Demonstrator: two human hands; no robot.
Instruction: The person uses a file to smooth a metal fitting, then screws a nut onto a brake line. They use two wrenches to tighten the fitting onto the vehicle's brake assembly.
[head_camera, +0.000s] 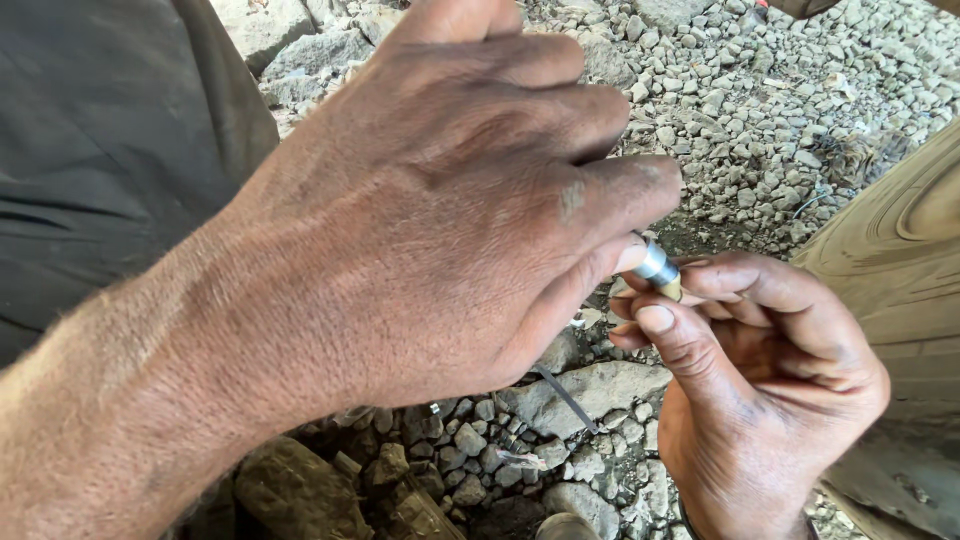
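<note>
My left hand (440, 200) fills the middle of the view, back side up, its fingers curled toward the right. Between its fingertips and those of my right hand (760, 370) sits a small cylindrical metal piece (657, 266), silver with a brass-coloured tip. My right hand comes up from the lower right, palm toward me, thumb and fingers pinched on the lower end of the piece. Most of the piece is hidden by the fingers of both hands. A thin dark wire or strip (565, 397) runs down below my left hand over a stone.
Grey gravel and larger stones (760, 110) cover the ground behind and under the hands. A carved, light wooden surface (900, 250) stands at the right edge. Dark grey cloth (100, 130) fills the upper left.
</note>
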